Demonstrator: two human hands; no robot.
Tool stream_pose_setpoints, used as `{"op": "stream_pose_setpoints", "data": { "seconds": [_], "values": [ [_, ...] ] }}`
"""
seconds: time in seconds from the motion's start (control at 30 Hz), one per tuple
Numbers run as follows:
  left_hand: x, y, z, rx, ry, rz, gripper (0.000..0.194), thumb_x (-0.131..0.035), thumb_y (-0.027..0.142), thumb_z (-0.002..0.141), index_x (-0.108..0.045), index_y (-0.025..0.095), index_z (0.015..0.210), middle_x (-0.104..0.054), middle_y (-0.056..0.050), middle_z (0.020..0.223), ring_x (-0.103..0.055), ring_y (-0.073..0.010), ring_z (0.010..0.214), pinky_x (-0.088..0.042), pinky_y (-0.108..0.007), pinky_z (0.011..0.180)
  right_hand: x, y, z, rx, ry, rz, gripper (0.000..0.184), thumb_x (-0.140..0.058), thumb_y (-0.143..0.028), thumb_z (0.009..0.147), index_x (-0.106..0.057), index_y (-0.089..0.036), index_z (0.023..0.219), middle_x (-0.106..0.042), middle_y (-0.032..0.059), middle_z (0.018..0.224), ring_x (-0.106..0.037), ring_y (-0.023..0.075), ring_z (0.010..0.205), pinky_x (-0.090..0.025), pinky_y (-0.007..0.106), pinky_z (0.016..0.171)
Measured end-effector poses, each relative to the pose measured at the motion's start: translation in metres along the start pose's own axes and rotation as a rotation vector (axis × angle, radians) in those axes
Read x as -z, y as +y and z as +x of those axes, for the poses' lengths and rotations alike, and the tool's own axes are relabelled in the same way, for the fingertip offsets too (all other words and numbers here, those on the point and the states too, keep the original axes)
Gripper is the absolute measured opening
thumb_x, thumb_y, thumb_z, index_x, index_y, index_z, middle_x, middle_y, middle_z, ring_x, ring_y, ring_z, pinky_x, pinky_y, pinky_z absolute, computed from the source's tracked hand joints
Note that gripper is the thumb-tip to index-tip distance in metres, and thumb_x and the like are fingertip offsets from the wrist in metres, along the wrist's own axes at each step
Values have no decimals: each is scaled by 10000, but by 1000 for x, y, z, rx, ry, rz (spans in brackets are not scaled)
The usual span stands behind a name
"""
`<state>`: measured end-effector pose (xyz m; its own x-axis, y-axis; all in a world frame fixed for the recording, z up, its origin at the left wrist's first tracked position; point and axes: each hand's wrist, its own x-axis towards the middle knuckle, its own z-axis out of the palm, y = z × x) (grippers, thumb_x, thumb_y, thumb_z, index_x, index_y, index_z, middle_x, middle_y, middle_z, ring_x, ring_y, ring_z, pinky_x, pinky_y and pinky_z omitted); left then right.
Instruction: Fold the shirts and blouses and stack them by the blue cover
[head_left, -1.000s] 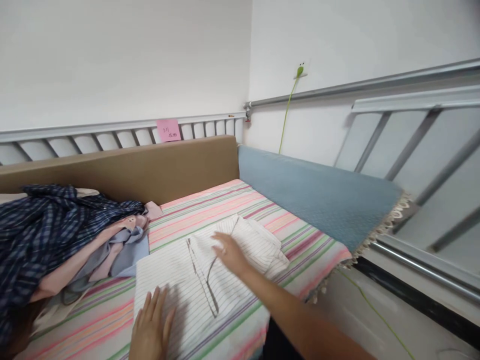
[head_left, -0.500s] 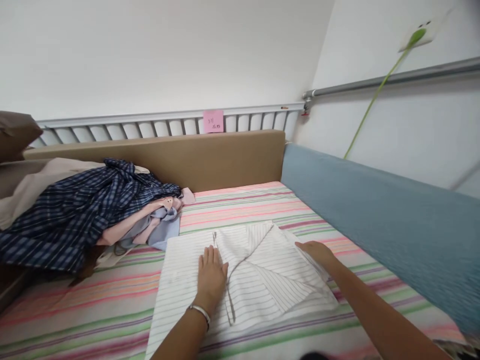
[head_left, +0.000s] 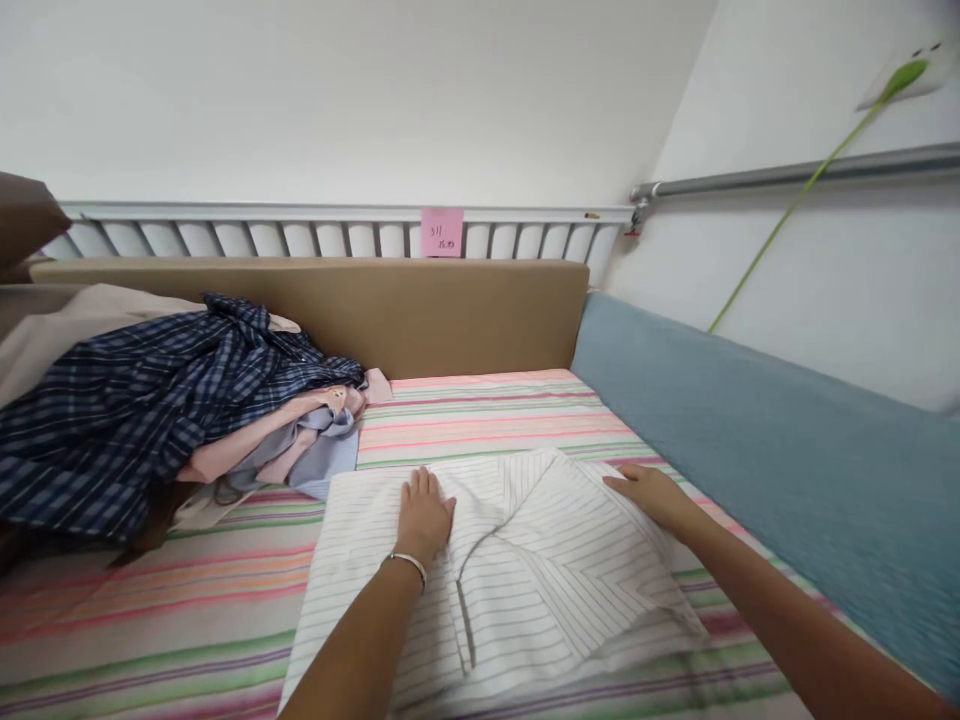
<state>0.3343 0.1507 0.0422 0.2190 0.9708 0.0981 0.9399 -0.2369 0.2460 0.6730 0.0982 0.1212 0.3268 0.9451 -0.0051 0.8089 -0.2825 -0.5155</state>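
Observation:
A white shirt with thin dark stripes (head_left: 540, 560) lies partly folded on the bed, its right part laid over with creased, slanting folds. My left hand (head_left: 425, 518), with a silver bangle at the wrist, rests flat on the shirt's left half, fingers stretched out. At the shirt's right edge my right hand (head_left: 652, 497) has its fingers closed on the cloth. The fabric below that hand is raised a little off the bed. My right fingertips are partly hidden by the cloth.
A heap of clothes with a dark blue plaid shirt (head_left: 180, 390) on top lies at the left. A brown padded board (head_left: 450, 315) stands behind the striped bed sheet (head_left: 480, 415), and a blue padded board (head_left: 750, 430) runs along the right. A pink note (head_left: 442, 232) hangs on the radiator.
My right hand has drawn the shirt's right edge slightly outward to the right, and its lower right corner has shifted that way. The left hand stays flat on the cloth. The view has tilted slightly.

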Motion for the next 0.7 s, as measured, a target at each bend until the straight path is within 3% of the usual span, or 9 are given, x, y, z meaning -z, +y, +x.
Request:
{"op": "stream_pose_setpoints", "data": {
  "seconds": [0.1, 0.17, 0.3, 0.4, 0.47, 0.6, 0.7],
  "values": [
    [3, 3, -1, -23, -4, -31, 570, -328, 365, 898, -380, 14, 1345, -314, -204, 1451, -247, -320, 1360, -230, -486, 1095, 13, -17, -4, 27, 12, -56, 253, -516, -355, 719, -529, -195, 524, -556, 1, 571, -515, 162, 621, -336, 251, 568],
    [6, 9, -22, -33, 21, -49, 558, -295, 353, 907, -365, 36, 1360, -313, -193, 1455, -248, -312, 1361, -251, -486, 1087, 22, -32, -8, 42, 19, -107, 279, -502, -363, 726, -477, -196, 504, -509, -10, 538, -477, 147, 582, -308, 249, 545],
    [-6, 17, -104, -115, 99, -70, 559, -342, 346, 883, -357, 81, 1375, -322, -155, 1459, -244, -306, 1364, -284, -490, 1079, 39, -75, -20, 83, 43, -232, 288, -498, -351, 729, -433, -197, 495, -484, -13, 508, -450, 134, 546, -273, 248, 524],
    [-32, 9, -163, -164, 95, -61, 604, -430, 393, 832, -390, 108, 1363, -332, -143, 1450, -281, -326, 1346, -306, -503, 1071, 48, -122, -35, 147, 91, -327, 232, -501, -328, 741, -524, -185, 559, -586, 28, 600, -521, 153, 616, -308, 246, 557],
    [-50, 2, -187, -228, 78, -63, 662, -499, 406, 787, -379, 116, 1370, -317, -149, 1450, -298, -343, 1334, -330, -501, 1061, 50, -161, -49, 218, 125, -366, 192, -486, -293, 756, -599, -171, 660, -654, 72, 735, -577, 180, 716, -346, 249, 603],
    [-72, 1, -201, -294, 82, -87, 724, -566, 424, 731, -384, 129, 1367, -334, -155, 1434, -330, -365, 1312, -363, -512, 1036, 29, -254, -85, 338, 125, -420, 234, -466, -196, 767, -667, -125, 866, -676, 160, 955, -619, 257, 901, -419, 305, 716],
    [-77, 11, -206, -220, 151, -108, 670, -562, 445, 730, -468, 129, 1314, -408, -152, 1396, -369, -374, 1288, -363, -534, 1028, -19, -321, -113, 411, -20, -404, 304, -468, -110, 754, -660, -78, 988, -661, 214, 1008, -612, 309, 971, -456, 382, 770]
  ]
}}
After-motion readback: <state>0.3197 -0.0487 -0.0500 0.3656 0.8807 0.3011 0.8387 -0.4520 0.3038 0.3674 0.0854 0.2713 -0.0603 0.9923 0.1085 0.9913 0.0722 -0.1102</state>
